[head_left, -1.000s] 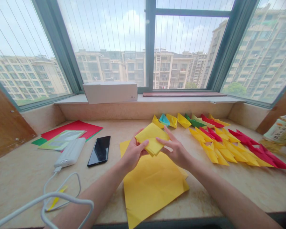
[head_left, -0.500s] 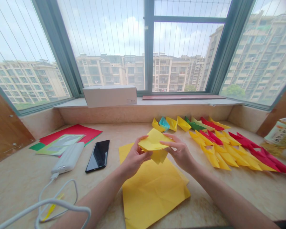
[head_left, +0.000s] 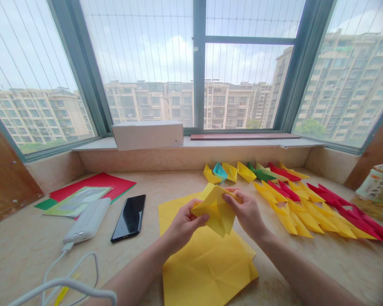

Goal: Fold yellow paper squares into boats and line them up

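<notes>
1. Since the earlier frame, the folded yellow paper has turned: its creased panels face the camera and a corner points down.
2. Both hands hold it above the table. The left hand has its fingers pinched on the left corner; the right hand grips the upper right edge, thumb in front.
3. Flat beneath the hands lie creased yellow sheets, partly hidden by them.
4. Left of these is a black phone, then a white power bank overlapping a clear-fronted packet on red paper.
5. A white cable runs from the power bank and loops across the left forearm in view.
6. Beyond the hands, a back row of paper boats lines the wall; more yellow and red folded pieces crowd the right side, near a bottle.
</notes>
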`<action>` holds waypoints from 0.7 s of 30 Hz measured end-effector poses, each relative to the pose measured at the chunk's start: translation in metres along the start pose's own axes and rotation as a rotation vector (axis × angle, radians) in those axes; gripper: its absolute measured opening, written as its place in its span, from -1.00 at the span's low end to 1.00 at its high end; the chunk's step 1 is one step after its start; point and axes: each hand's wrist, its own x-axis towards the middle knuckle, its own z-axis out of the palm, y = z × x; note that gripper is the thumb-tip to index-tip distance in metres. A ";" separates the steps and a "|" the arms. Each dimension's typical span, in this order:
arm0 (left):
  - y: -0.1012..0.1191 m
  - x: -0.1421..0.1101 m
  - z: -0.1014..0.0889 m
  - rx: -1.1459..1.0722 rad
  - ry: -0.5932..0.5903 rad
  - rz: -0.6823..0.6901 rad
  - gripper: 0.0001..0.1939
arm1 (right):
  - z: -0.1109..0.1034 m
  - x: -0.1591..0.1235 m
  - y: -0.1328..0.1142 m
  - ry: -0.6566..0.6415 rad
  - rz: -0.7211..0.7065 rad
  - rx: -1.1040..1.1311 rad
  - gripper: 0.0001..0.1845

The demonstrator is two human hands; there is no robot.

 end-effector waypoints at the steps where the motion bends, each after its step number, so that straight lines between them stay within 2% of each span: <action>1: 0.001 0.000 -0.001 0.034 0.002 0.012 -0.62 | 0.001 -0.001 -0.001 -0.001 0.023 0.023 -0.57; 7: 0.002 0.003 -0.010 0.226 0.083 0.085 -0.61 | 0.008 -0.006 0.002 -0.094 0.156 0.199 -0.59; 11: 0.004 0.002 -0.007 0.212 0.116 0.099 -0.60 | 0.010 -0.005 0.005 -0.094 0.195 0.310 -0.56; 16: 0.006 0.000 0.000 0.105 0.118 0.076 -0.31 | 0.007 -0.001 0.006 -0.045 0.196 0.336 -0.48; 21: 0.008 -0.001 -0.001 0.268 0.052 0.087 -0.57 | 0.012 -0.008 0.007 -0.029 0.170 0.263 -0.62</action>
